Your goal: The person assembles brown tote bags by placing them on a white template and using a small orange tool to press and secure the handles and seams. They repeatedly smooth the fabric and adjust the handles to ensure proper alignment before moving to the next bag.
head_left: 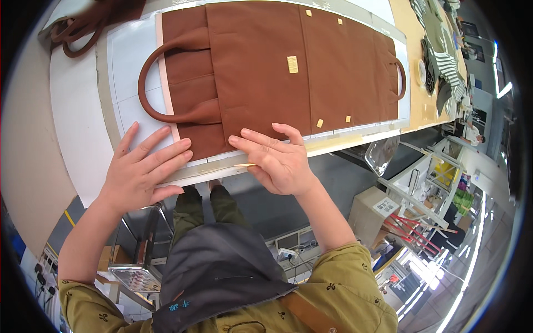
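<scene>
A flat brown leather-like bag body [255, 66] lies on the white-covered table, with a rounded handle [145, 89] at its left end and another handle [403, 80] at its right end. My left hand [141, 166] rests flat, fingers spread, with its fingertips over a pale pink strip [166, 83] and the bag's near left corner. Between the thumb and fingers of my right hand [280, 161] is a thin pale wooden stick [243, 165], its pointed end toward the left. The fingertips of that hand touch the bag's near edge. Small yellow tape pieces [292, 64] dot the brown surface.
A lined white sheet [125, 69] lies beneath the bag. Brown straps [80, 33] are heaped at the far left. Striped fabric [448, 69] and a white tape roll [422, 69] lie at the far right. A metal stool [145, 244] and a box [369, 213] stand below the table.
</scene>
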Demonstrator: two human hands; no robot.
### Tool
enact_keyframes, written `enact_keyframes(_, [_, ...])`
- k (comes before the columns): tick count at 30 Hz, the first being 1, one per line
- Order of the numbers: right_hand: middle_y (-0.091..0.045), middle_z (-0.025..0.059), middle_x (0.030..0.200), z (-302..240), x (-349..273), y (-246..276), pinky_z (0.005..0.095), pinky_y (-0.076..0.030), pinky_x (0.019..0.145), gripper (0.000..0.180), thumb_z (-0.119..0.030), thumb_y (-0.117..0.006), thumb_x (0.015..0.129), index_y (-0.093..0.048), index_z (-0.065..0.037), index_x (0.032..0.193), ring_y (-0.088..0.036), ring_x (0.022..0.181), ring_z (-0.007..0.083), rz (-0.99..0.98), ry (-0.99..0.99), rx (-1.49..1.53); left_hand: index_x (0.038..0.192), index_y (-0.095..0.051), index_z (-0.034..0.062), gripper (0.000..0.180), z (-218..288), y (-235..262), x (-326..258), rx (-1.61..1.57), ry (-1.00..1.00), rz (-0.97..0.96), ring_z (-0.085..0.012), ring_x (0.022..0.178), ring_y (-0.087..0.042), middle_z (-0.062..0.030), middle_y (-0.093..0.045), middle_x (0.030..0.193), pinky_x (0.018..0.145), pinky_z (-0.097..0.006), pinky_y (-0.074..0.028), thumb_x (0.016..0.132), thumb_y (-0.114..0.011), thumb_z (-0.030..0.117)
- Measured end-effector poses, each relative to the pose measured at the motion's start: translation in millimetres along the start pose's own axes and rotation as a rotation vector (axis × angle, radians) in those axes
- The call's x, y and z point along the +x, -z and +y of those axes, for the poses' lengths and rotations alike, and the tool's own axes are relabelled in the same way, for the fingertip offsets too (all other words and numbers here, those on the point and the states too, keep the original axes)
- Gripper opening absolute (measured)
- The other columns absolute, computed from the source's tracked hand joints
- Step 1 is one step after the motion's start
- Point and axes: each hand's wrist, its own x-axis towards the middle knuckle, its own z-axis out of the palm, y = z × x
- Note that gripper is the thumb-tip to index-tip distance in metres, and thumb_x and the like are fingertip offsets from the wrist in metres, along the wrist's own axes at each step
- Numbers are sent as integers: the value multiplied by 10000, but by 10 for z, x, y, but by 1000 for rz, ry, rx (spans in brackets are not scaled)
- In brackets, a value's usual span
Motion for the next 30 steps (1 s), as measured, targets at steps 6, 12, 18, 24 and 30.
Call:
enact_keyframes(6, [-729, 94, 1227, -228, -109, -31, 379, -380, 1046, 58, -128, -647, 937, -603, -99, 961, -717, 1069, 234, 145, -101, 38, 1396, -586, 256, 647, 10, 44, 5, 3, 2, -22, -203, 1422, -435, 97, -536, 1477, 1240, -528, -179, 832, -667, 563])
enact_keyframes(12, [-745, 82, 991, -594, -166, -331, 295, -545, 720, 186, -7, -743, 860, -677, -28, 1033, -693, 771, 206, 424, -416, 402, 1379, -607, 248, 653, -21, 3, -31, 12, -9, 6, -230, 1408, -458, 71, -559, 1463, 1245, -535, -167, 830, -647, 601])
enact_keyframes(18, [-729, 95, 920, -758, 155, -515, 263, -539, 606, 250, 15, -737, 887, -679, 8, 1129, -669, 687, 150, 415, -489, 410, 1384, -588, 297, 648, -28, -30, -65, -9, 12, 27, -155, 1421, -426, 128, -509, 1496, 1256, -515, -156, 821, -640, 613])
enact_keyframes(24, [-731, 83, 927, -772, 203, -542, 259, -526, 581, 307, 37, -728, 868, -678, 15, 1170, -634, 637, 136, 343, -546, 280, 1359, -603, 295, 637, -36, -49, -54, -11, 2, 44, -141, 1419, -427, 147, -504, 1497, 1256, -518, -148, 819, -626, 633])
enact_keyframes(30, [-732, 72, 919, -766, 192, -602, 270, -503, 558, 344, 56, -731, 833, -682, 11, 1171, -615, 610, 144, 365, -509, 250, 1354, -606, 299, 630, -44, -62, -51, -18, 6, 51, -134, 1425, -419, 149, -501, 1499, 1258, -518, -140, 818, -626, 631])
